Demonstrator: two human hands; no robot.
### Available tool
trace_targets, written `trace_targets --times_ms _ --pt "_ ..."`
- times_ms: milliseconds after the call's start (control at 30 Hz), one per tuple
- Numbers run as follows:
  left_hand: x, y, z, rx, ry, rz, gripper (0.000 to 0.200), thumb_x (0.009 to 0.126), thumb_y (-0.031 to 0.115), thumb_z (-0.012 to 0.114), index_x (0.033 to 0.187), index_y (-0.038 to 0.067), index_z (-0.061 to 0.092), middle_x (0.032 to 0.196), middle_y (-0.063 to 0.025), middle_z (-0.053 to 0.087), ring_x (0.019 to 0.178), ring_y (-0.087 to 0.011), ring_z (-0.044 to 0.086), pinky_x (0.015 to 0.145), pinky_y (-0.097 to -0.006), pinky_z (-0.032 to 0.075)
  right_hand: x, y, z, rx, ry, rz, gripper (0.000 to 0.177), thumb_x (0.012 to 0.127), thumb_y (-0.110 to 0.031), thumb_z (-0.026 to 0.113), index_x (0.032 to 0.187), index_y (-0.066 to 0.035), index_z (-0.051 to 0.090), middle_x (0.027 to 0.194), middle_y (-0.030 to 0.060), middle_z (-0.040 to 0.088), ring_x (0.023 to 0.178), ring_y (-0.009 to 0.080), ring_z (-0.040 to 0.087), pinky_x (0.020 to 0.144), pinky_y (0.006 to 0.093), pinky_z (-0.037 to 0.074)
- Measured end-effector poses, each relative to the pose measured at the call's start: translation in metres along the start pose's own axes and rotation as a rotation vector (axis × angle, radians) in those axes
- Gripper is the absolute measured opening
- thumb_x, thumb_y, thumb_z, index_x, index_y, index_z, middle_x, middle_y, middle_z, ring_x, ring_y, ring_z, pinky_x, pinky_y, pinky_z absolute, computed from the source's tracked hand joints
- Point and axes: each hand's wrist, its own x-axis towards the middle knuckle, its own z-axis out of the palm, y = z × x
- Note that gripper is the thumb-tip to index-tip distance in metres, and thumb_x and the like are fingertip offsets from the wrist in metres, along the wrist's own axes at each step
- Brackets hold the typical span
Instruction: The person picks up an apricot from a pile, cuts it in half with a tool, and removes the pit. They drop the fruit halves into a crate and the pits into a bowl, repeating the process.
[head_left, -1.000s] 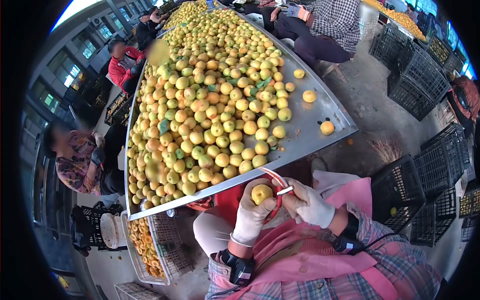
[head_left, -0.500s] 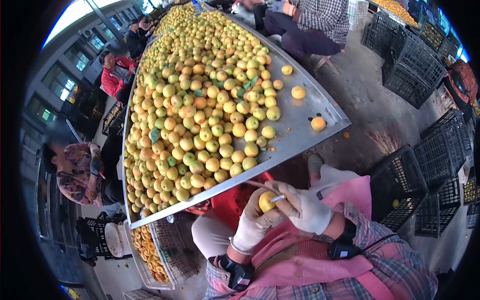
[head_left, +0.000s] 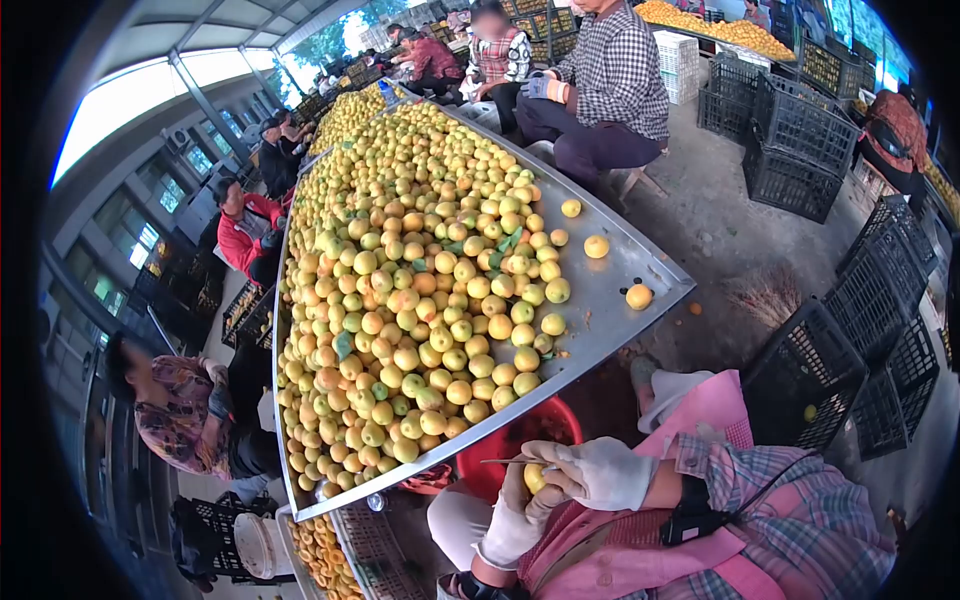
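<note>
My left hand [head_left: 517, 522], in a pale glove, holds a yellow fruit [head_left: 535, 478] over my lap. From the right, my right hand [head_left: 606, 471], also gloved, meets it at the fruit, its fingers closed on a thin tool [head_left: 505, 461] that points left. The tool's contact with the fruit is hard to make out. Just behind my hands is a red bucket [head_left: 560, 418]. Many yellow-green fruits [head_left: 420, 330] are heaped on the metal table [head_left: 615, 305] in front of me.
Below the table's near left corner, a crate [head_left: 375, 555] stands beside cut fruit [head_left: 322, 558]. Black crates [head_left: 805, 375] are stacked at the right. Several people sit around the table, one in a checkered shirt [head_left: 622, 75]. A white bucket [head_left: 262, 545] stands at the lower left.
The view has tilted up and shifted, showing more of the people beyond the table. My right hand has turned over the fruit, and the tool now points left.
</note>
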Motion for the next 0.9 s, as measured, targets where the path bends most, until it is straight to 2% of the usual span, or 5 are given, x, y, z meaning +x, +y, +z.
trace_targets --times_ms 167,400,633,767,900 --pt "-0.008 -0.016 -0.012 -0.199 0.044 -0.261 0.051 0.094 0.037 0.062 0.126 0.001 0.044 0.106 -0.0063 0.057 0.093 -0.0141 0.054 0.082 -0.0266 0.046 0.014 0.023 0.043 0.245 0.121 -0.021 0.044 0.1 -0.026 0.044 0.14 -0.007 0.038 0.072 0.0155 0.061 0.056 0.0264 0.062 0.055 0.0355 0.049" --pt "-0.015 -0.026 -0.016 -0.008 0.157 -0.079 0.052 0.094 0.038 0.06 0.127 0.002 0.044 0.107 -0.0093 0.058 0.096 -0.0148 0.054 0.083 -0.0288 0.047 0.025 -0.019 0.016 1.273 -0.292 0.848 0.032 0.104 -0.037 0.035 0.13 -0.019 0.043 0.053 -0.0034 0.037 0.033 0.0104 0.033 0.03 0.0259 0.028" --pt "-0.025 -0.037 -0.028 -0.443 0.154 -0.171 0.065 0.093 0.041 0.062 0.141 0.006 0.036 0.1 0.0001 0.053 0.075 -0.0047 0.046 0.062 -0.0171 0.037 0.036 -0.02 0.019 1.355 -0.147 0.632 0.038 0.104 -0.04 0.033 0.115 -0.008 0.052 0.05 0.001 0.043 0.032 0.0121 0.037 0.033 0.0252 0.032" --pt "-0.021 -0.036 -0.036 -0.499 0.208 -0.163 0.076 0.089 0.041 0.066 0.146 0.005 0.031 0.107 -0.0008 0.057 0.065 -0.0031 0.043 0.055 -0.0157 0.033 0.033 0.012 0.033 0.597 -0.104 0.31 0.038 0.1 -0.019 0.047 0.135 -0.004 0.044 0.094 0.0171 0.065 0.088 0.03 0.066 0.074 0.0316 0.051" --pt "-0.016 -0.054 -0.037 -0.708 0.288 -0.159 0.074 0.085 0.035 0.073 0.142 0.003 0.038 0.108 -0.0016 0.058 0.067 -0.0039 0.044 0.057 -0.017 0.034 0.021 0.012 0.034 0.512 -0.13 0.231 0.043 0.099 -0.021 0.048 0.137 -0.002 0.042 0.117 0.0222 0.061 0.11 0.0372 0.059 0.091 0.0375 0.048"
